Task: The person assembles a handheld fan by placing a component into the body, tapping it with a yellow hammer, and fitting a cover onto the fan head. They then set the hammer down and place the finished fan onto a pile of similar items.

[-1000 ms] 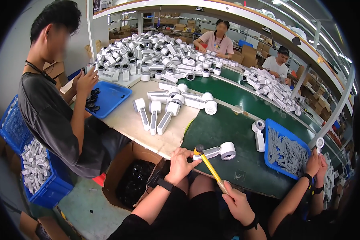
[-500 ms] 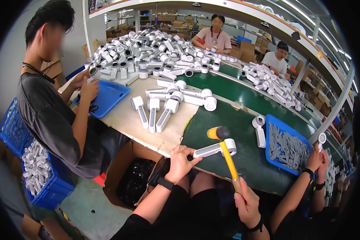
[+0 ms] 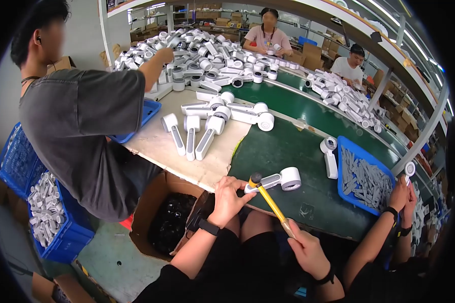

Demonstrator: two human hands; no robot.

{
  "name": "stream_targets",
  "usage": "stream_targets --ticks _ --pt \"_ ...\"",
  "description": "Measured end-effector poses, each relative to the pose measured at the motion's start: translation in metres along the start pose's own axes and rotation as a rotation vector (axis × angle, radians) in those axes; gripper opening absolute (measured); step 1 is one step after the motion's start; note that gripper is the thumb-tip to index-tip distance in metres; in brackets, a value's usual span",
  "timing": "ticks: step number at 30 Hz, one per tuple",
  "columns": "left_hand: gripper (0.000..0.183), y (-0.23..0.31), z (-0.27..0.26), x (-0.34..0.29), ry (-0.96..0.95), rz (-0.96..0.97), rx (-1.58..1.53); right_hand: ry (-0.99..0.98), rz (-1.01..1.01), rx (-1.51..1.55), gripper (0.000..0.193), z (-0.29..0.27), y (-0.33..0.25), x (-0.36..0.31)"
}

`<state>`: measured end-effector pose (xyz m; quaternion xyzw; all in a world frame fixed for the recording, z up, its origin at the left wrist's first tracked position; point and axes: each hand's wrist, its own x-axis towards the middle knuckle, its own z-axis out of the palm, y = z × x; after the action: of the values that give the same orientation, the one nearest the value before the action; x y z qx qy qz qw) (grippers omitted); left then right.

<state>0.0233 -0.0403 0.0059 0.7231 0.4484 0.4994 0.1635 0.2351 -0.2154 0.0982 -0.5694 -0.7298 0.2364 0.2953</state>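
Note:
My left hand (image 3: 228,202) is closed round the handle end of a white-and-grey handheld-fan housing (image 3: 290,179), which lies at the green mat's front edge with its round head to the right. In my right hand (image 3: 311,251) is a mallet (image 3: 271,201) with a yellow shaft and a small yellow-and-black head. The mallet head is over the handle of the housing, close to my left fingers; whether it touches cannot be made out. Part of the handle is hidden behind the mallet. Similar housings (image 3: 210,135) lie on the beige board beyond my left hand.
A single housing (image 3: 330,164) lies beside a blue tray (image 3: 340,188) of grey strips. A co-worker's hands (image 3: 402,198) hold a white part at right. Another co-worker's arm (image 3: 154,68) reaches into a large housing pile (image 3: 207,55). A cardboard box (image 3: 145,222) of dark parts stands below.
The mallet has swung down and left, from above the housing's middle to its handle near my left hand. The left co-worker's arm has stretched out to the pile.

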Motion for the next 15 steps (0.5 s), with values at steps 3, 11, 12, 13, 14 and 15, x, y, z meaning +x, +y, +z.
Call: stream_targets --ticks 3,11,12,13,14,15 --pt "0.027 0.001 -0.001 0.004 0.005 0.011 0.010 0.114 -0.105 -0.005 0.052 -0.015 -0.010 -0.005" --pt "0.029 0.017 -0.004 0.010 -0.009 0.041 0.067 0.137 -0.030 0.175 0.054 -0.001 0.018 -0.008" --pt "0.029 0.014 0.000 0.013 -0.010 0.040 0.068 0.122 -0.009 0.185 0.054 0.001 0.021 -0.007" --pt "0.029 0.007 0.006 0.016 -0.071 0.032 -0.048 0.152 -0.043 0.136 0.055 -0.001 0.020 -0.004" --pt "0.029 0.005 0.006 0.019 -0.135 0.021 -0.162 0.163 -0.013 0.111 0.052 -0.006 0.015 -0.004" --pt "0.028 0.004 0.006 0.020 -0.121 0.035 -0.161 0.172 0.015 0.086 0.049 -0.011 0.011 -0.003"
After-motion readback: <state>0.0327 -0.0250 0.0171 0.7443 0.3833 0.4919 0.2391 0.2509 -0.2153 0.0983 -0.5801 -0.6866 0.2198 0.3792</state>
